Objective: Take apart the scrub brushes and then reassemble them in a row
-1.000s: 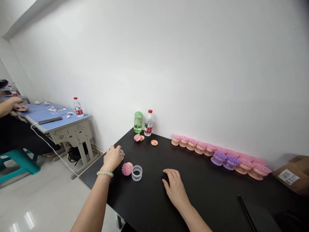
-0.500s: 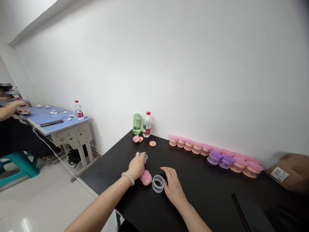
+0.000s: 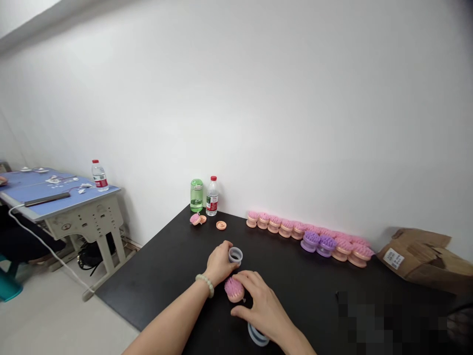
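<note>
1. The left hand [image 3: 219, 264] is holding a clear plastic ring [image 3: 235, 255] from the side, its fingers curled together against the wall of the ring. Gripping the edge this way seems a good choice, since it is leaving the opening uncovered.
2. The right hand [image 3: 262, 308] is wrapping around a pink brush [image 3: 233, 289], with its fingers [image 3: 249, 278] bent over the top and the thumb lying below. The bristles are facing the left hand, and the brush is sitting just below the ring, nearly touching that hand.
3. A firm hold on the brush's base, rather than on its soft bristles, looks likely to keep it steadier; the picture does not show exactly how hard the fingers are pressing.
4. A second clear ring [image 3: 257, 336] is lying on the black table [image 3: 148, 286], partly under the right wrist.
5. Pink brushes [image 3: 295, 228] and purple brushes [image 3: 314, 241] are standing in a row along the wall, beyond the hands.
</note>
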Available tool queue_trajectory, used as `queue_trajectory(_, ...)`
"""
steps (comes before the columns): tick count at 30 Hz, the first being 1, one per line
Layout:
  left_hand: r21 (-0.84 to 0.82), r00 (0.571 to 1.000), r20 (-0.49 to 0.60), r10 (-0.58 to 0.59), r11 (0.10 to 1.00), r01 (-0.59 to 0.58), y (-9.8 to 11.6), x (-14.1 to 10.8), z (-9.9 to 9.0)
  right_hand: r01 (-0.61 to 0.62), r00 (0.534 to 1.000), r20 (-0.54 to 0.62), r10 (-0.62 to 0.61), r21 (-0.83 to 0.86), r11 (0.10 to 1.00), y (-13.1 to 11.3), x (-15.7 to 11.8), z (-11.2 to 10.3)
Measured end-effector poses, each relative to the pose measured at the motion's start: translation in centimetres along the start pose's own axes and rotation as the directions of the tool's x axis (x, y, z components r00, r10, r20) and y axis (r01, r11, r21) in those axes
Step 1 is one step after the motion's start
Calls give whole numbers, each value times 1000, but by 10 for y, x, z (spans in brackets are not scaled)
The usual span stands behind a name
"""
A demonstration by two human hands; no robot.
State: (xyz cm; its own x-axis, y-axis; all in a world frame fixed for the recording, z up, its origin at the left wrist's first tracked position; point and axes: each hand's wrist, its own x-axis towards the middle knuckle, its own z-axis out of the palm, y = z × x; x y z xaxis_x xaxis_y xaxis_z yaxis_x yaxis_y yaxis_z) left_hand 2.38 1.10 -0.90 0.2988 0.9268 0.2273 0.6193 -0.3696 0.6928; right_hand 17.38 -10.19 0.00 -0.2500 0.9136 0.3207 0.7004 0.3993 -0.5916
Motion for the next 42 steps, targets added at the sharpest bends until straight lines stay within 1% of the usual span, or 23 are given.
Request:
queue_trajectory(2, -65, 999, -34, -11, 998, 9, -5, 0, -2, -51, 999, 21, 51, 8, 999, -3, 1, 3)
queue_trajectory(4, -139, 998, -54, -10, 990, 3, -9, 2, -3, -86, 996, 17, 86, 20, 996, -1, 1, 5)
queue_trajectory(7, -243, 998, -60, -7, 970, -8, -10, 2, -2, -118, 991, -59, 119, 20, 993, 9, 3, 7)
queue_trajectory(9, -289, 999, -54, 3, 957, -19, -8, 0, -1, -133, 981, -136, 142, 71, 989, 19, 5, 6)
queue_trajectory(11, -312, 999, -44, 24, 949, -36, -2, -4, -3, -159, 954, -223, 200, 188, 969, 30, 7, 4)
queue_trajectory(13, -318, 998, -33, 52, 946, -60, 4, -8, -5, -169, 911, -307, 274, 329, 929, 41, 8, -1)
queue_trajectory(16, -320, 996, -5, 90, 943, -87, 12, -14, -8, -132, 849, -387, 360, 504, 854, 54, 9, -8)
queue_trajectory(19, -311, 991, 59, 119, 946, -95, 17, -18, -7, -92, 801, -429, 417, 600, 795, 58, 10, -14)
queue_trajectory(21, -303, 984, 107, 141, 947, -103, 18, -20, -4, -71, 786, -448, 426, 619, 782, 56, 10, -17)
queue_trajectory(24, -313, 977, 139, 165, 943, -115, 18, -22, 1, -20, 800, -444, 403, 652, 758, 50, 9, -19)
queue_trajectory(27, -342, 974, 143, 174, 933, -116, 19, -23, 6, 5, 838, -408, 364, 672, 741, 44, 8, -18)
queue_trajectory(28, -357, 974, 143, 173, 927, -112, 19, -23, 6, 1, 852, -395, 344, 658, 753, 44, 8, -16)
queue_trajectory(30, -401, 975, 144, 170, 911, -100, 19, -23, 7, -12, 873, -386, 299, 594, 804, 44, 8, -13)
queue_trajectory(32, -461, 975, 143, 169, 883, -86, 19, -22, 7, -17, 880, -401, 254, 508, 861, 45, 8, -11)
queue_trajectory(35, -579, 975, 162, 151, 815, -30, 19, -22, 7, -15, 889, -409, 206, 423, 906, 46, 7, -10)
queue_trajectory(37, -671, 970, 198, 138, 741, 32, 20, -22, 6, -16, 896, -401, 190, 398, 917, 46, 6, -12)
queue_trajectory(40, -776, 956, 245, 159, 624, 95, 23, -23, 2, -2, 904, -396, 162, 375, 927, 46, 5, -17)
queue_trajectory(42, -804, 949, 260, 176, 584, 112, 26, -24, -1, 19, 920, -370, 130, 373, 928, 46, 4, -19)
